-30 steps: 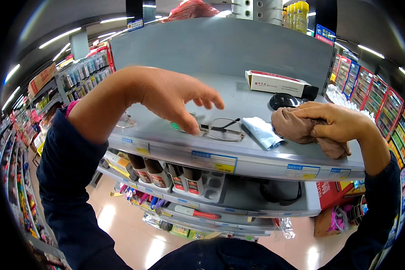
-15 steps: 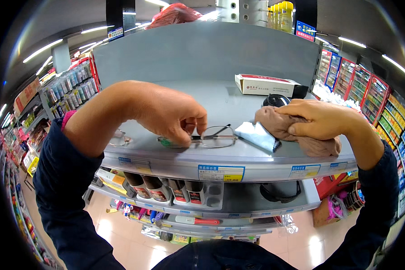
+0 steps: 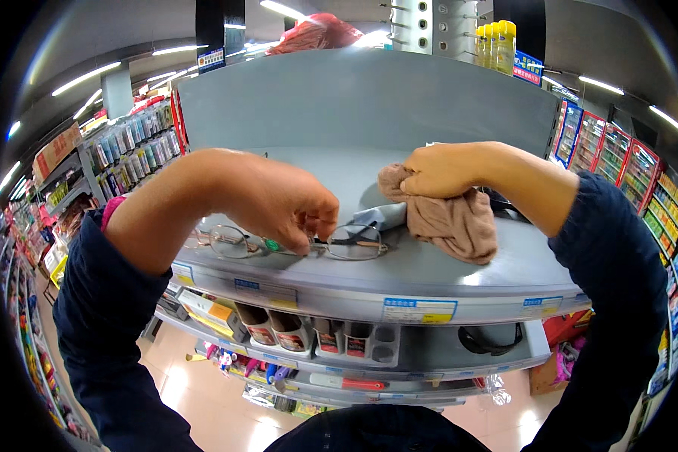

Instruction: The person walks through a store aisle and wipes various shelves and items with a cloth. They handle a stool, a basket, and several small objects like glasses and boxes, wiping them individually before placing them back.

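My left hand (image 3: 282, 203) is closed over a pair of thin metal-rimmed eyeglasses (image 3: 356, 258) on the grey shelf, its fingertips pinched at the frame. One round lens shows to the right of the fingers; the part under the hand is hidden. Another pair of glasses (image 3: 230, 255) lies just left of these fingers. My right hand (image 3: 441, 169) grips a bunched brown cloth (image 3: 459, 226), whose lower part rests on the shelf. Between the two hands, a light blue cloth (image 3: 383, 217) lies partly behind the brown cloth.
The shelf's front lip carries price labels (image 3: 419, 310). On the shelf below stand several dark-topped bottles (image 3: 288, 331) and dark sunglasses (image 3: 491, 339). A grey back panel (image 3: 369, 98) rises behind. Racks of packets (image 3: 132, 143) flank the left aisle.
My right hand has moved left with the brown cloth, toward the glasses. My left hand stays on the glasses. The view has shifted, and the white box is now mostly hidden behind my right arm.
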